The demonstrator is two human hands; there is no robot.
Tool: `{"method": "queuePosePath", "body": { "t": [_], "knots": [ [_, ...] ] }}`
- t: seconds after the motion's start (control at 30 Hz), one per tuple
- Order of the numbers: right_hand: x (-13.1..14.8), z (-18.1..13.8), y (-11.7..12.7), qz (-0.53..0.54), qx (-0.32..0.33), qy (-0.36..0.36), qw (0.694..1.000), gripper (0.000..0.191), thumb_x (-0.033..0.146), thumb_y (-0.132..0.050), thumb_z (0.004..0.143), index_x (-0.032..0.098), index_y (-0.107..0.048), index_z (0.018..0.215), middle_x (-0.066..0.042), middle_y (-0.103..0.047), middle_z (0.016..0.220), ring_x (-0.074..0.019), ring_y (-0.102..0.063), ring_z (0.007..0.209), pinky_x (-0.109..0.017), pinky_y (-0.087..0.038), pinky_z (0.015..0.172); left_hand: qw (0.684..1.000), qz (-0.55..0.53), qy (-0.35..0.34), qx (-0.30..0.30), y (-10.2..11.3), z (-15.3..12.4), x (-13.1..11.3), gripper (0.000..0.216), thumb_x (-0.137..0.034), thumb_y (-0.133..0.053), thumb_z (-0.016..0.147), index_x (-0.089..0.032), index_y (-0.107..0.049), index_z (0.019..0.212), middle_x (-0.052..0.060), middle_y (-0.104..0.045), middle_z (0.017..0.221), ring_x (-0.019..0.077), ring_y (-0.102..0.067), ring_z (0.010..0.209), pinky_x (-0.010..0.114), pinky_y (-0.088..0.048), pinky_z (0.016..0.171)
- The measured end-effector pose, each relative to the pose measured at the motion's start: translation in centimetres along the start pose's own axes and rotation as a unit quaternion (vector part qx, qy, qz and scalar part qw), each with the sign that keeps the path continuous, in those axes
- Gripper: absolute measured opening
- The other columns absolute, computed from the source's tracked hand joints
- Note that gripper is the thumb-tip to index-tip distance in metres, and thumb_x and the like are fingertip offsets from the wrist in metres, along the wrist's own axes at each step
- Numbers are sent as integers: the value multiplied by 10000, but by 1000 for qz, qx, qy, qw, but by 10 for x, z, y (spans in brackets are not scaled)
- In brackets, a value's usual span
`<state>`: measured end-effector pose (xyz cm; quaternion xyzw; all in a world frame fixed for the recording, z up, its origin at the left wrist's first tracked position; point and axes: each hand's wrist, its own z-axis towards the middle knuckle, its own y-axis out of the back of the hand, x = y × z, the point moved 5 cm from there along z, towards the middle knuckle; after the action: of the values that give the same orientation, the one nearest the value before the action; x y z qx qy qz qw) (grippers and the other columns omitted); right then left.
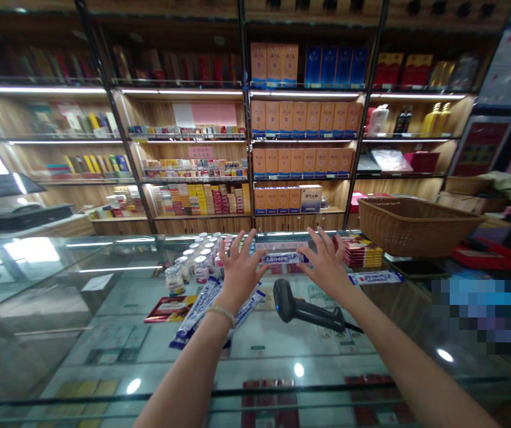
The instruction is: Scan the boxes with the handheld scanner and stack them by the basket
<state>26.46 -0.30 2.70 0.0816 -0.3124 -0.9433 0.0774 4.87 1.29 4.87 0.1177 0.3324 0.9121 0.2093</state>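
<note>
A slim blue-and-white candy packet (283, 258) lies crosswise toward the back of the glass counter, between my two hands. At its left end is my left hand (240, 264), fingers spread and thumb close to the wrapper. My right hand (325, 264) is at the other end, its fingers also apart. Whether the thumbs touch the packet I cannot tell. Several more blue-and-white packets (202, 309) lie partly hidden under my left wrist. A black barcode scanner (300, 309) rests on the glass between my forearms. Another such packet (377, 277) sits beyond my right wrist.
Several small white-capped jars (188, 264) stand left of my left hand, near a red-and-yellow packet (170, 308). A stack of red-and-yellow packets (362, 252) and a wicker basket (416, 223) are at the right. Shelves of boxed goods (304, 119) line the back wall.
</note>
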Motion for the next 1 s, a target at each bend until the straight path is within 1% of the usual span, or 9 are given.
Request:
{"method": "queuePosePath", "body": {
  "t": [0.07, 0.17, 0.3, 0.4, 0.6, 0.7, 0.8, 0.9, 1.0],
  "knots": [
    [2, 3, 2, -3, 11, 13, 1000, 300, 410, -693, 903, 312, -707, 1186, -101, -403, 1627, -345, -292, 1513, -643, -104, 1221, 1000, 6, 7, -3, 0, -2, 4, 241, -415, -769, 834, -322, -742, 1054, 62, -435, 1628, 381, -333, 1522, 722, -95, 1231],
    [6, -1, 5, -1, 19, 23, 1000, 426, 478, -674, 914, 315, -659, 1308, -118, -385, 1638, -352, -280, 1519, -642, -99, 1227, 1000, 12, 19, -10, -1, -3, 9, 238, -413, -773, 831, -328, -739, 1051, 60, -428, 1633, 376, -338, 1519, 714, -104, 1230],
    [14, -20, 8, 21, 49, 29, 998, 624, 640, -598, 920, 319, -555, 1454, -139, -316, 1670, -362, -240, 1538, -646, -110, 1228, 999, 13, 25, -15, -3, -3, 12, 235, -421, -764, 840, -334, -742, 1057, 61, -435, 1629, 374, -347, 1513, 709, -109, 1228],
    [20, -35, 9, 28, 78, 27, 996, 685, 694, -516, 938, 328, -483, 1516, -129, -275, 1690, -347, -203, 1557, -637, -115, 1237, 1000, 7, 25, -16, -5, -4, 13, 238, -424, -752, 846, -336, -742, 1066, 63, -439, 1626, 374, -338, 1517, 707, -94, 1231],
    [20, -34, 9, 21, 79, 25, 996, 634, 660, -491, 968, 323, -499, 1505, -132, -284, 1687, -340, -199, 1561, -636, -81, 1243, 1000, 3, 19, -15, -7, -5, 13, 238, -420, -746, 847, -340, -746, 1072, 53, -430, 1632, 374, -334, 1517, 694, -61, 1238],
    [18, -25, 9, 5, 57, 35, 998, 608, 622, -535, 966, 312, -519, 1488, -143, -299, 1681, -341, -212, 1555, -637, -38, 1242, 1000, -5, 10, -23, -5, -4, 11, 233, -434, -741, 855, -339, -748, 1068, 49, -431, 1632, 375, -347, 1510, 697, -47, 1237],
    [17, -16, 10, -12, 20, 52, 998, 593, 571, -628, 934, 293, -553, 1452, -148, -327, 1668, -342, -232, 1545, -631, -11, 1244, 999, -15, -4, -39, -4, -4, 9, 243, -435, -757, 847, -319, -744, 1060, 76, -441, 1624, 377, -366, 1499, 702, -80, 1229],
    [16, -9, 13, -28, -24, 66, 997, 482, 454, -703, 910, 273, -619, 1349, -139, -398, 1631, -328, -268, 1526, -617, -9, 1245, 998, -22, -17, -59, -3, -4, 7, 234, -429, -750, 859, -300, -739, 1054, 110, -441, 1620, 373, -387, 1486, 702, -119, 1217],
    [15, -3, 13, -40, -61, 72, 995, 314, 336, -712, 907, 265, -669, 1210, -119, -469, 1584, -304, -304, 1505, -594, -26, 1245, 997, -30, -28, -70, -4, -5, 6, 206, -427, -728, 880, -300, -739, 1041, 114, -423, 1630, 365, -386, 1488, 700, -112, 1215]
  ]
}}
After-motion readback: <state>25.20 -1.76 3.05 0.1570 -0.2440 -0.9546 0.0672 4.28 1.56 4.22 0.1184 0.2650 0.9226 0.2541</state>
